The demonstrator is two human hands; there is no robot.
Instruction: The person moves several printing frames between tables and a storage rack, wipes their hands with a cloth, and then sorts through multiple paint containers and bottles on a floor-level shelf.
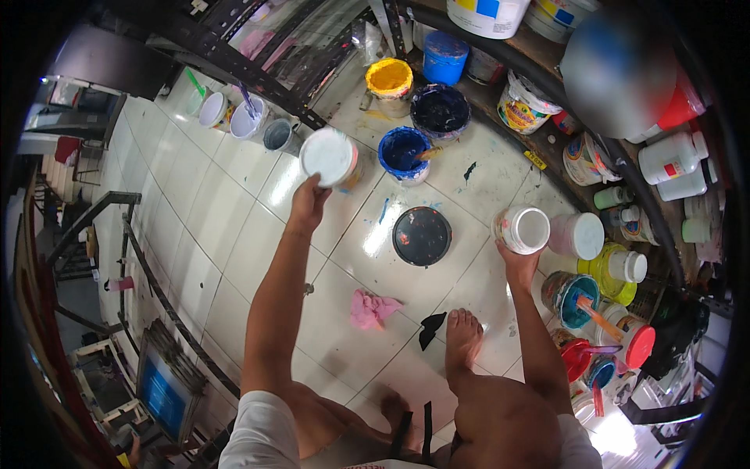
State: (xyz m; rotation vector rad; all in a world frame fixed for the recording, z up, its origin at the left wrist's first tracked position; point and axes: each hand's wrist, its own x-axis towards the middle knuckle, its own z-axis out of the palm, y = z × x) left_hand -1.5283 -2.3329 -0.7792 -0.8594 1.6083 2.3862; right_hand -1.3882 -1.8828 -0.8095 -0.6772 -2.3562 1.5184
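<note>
We've got a pink rag (373, 309) just on the near side of the round black lid (422, 236). Right hand (517, 263): gripping white jar (531, 230), right of lid. Left hand (310, 203): gripping white-topped tub (326, 156), beyond lid, leftward. Blue paint bucket (403, 152) behind lid.

1 printed yellow tag (534, 159) on shelf edge (508, 139), upper R. Blue-yellow label (486, 8) on white bucket (500, 30), top R; red letters (371, 467) on shirt (262, 430), btm ctr.
</note>
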